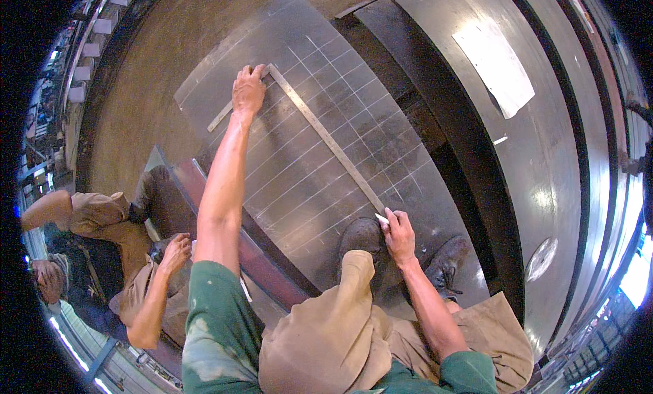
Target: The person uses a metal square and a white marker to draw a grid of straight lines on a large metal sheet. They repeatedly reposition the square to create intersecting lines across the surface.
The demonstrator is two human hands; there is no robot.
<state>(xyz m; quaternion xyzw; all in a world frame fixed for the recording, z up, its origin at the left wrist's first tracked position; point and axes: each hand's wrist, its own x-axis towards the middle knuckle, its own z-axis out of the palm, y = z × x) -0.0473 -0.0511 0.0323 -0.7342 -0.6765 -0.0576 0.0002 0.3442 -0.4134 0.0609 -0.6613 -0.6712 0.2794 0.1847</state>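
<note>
— Looking down, I have the left hand (248, 89) stretched far out, palm and fingers flat on the corner of a metal L-square (320, 132). The hand presses rather than grips it.

— And the other one?

— The right hand (399, 236) is close in by my boots (364, 236), fingers pinched narrow around a stub of white chalk (382, 219), its tip touching the near end of the square's long blade.

— Where does the square lie?

— Flat on a grey steel sheet (408, 190) already ruled with a chalk grid. The long blade runs from the left hand down to the right; the short leg sticks out to the left of the left hand.

— How would it handle, you reckon?

— Thin, stiff and light, I'd judge, and likely to skate on smooth steel, so weight at the corner seems the sensible hold. The chalk looks brittle; a light pinch near the tip suits it. The sheet itself looks heavy and rigid, with edges I'd treat as sharp.

— Anyone else about?

— A person in tan clothing crouches beyond my left elbow, one hand (177, 250) resting low, well apart from the square.
</note>
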